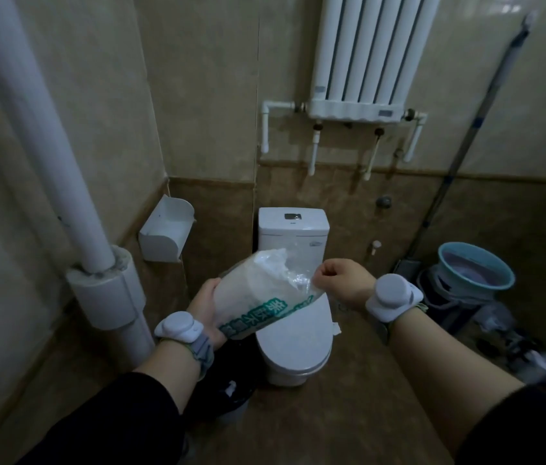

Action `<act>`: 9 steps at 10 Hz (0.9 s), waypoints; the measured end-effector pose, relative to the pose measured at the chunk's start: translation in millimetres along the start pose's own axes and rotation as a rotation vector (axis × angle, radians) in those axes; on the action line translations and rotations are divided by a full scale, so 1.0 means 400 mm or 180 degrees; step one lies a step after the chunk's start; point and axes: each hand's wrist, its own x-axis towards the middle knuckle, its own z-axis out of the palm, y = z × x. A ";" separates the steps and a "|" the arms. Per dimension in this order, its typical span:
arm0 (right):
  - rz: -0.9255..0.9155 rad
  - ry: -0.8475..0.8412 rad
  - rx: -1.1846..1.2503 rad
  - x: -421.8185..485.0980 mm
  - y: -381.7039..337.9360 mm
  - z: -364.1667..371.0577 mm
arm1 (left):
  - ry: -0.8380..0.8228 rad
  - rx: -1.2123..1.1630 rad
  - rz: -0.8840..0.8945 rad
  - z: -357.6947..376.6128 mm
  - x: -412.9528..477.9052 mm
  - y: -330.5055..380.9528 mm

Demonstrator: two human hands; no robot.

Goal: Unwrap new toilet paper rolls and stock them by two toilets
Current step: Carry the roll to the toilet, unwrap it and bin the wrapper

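A toilet paper roll (258,290) in clear plastic wrap with a green printed band is held above the white toilet (293,350), whose lid is down. My left hand (206,308) grips the wrapped roll from the left side. My right hand (343,281) is closed on the torn, loose edge of the wrap (302,280) at the roll's right end. A white wall-mounted paper holder (166,234) with its cover flipped up hangs on the left wall; no roll shows in it.
A thick white pipe (46,129) runs down the left wall. A radiator (369,55) hangs above the cistern (293,224). A mop handle (473,129) leans at the right beside a blue basin (476,266) on a bucket. A dark bin (231,391) stands left of the toilet.
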 end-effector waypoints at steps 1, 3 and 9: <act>-0.0038 -0.0119 0.0245 0.020 -0.023 0.014 | 0.0009 0.0117 0.0038 -0.011 0.013 0.026; -0.0308 -0.0522 -0.0144 0.064 -0.085 0.024 | 0.0179 0.0135 0.0224 -0.042 0.040 0.048; -0.1192 -0.1397 -0.0950 0.187 -0.166 -0.002 | 0.0797 -0.0163 0.0637 -0.084 0.044 0.088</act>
